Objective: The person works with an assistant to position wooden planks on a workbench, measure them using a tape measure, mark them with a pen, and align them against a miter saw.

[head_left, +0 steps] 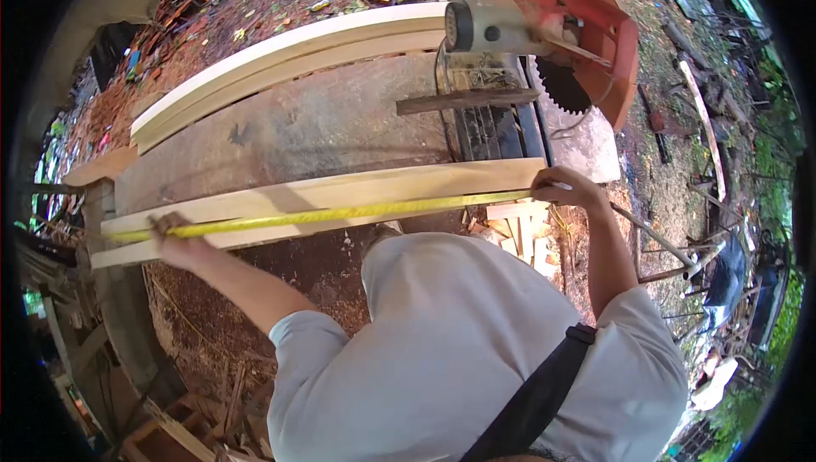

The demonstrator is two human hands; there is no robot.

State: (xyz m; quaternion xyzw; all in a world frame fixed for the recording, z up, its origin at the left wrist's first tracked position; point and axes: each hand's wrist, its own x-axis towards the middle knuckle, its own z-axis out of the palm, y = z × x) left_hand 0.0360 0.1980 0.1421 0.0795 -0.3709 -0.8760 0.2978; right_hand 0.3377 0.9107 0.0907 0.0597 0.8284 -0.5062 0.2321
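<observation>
A yellow tape measure blade (357,211) is stretched along a pale wooden board (340,187) on the work table. Slightly blurred by motion, my left hand (183,243) is closed around the tape near the board's left end. At the right end of the board, my right hand (568,187) grips the other part of the tape. A small white, thin item (561,186) shows between its fingers; its kind is hard to make out. Another pale board (229,239) lies along the near side, partly under the tape.
A red circular saw (586,37) with an exposed toothed blade stands at the far right of the table (340,113). Long boards (289,47) lie along the far edge. A dark wood strip (463,102) sits near the saw. Offcuts (523,228) and sawdust cover the ground.
</observation>
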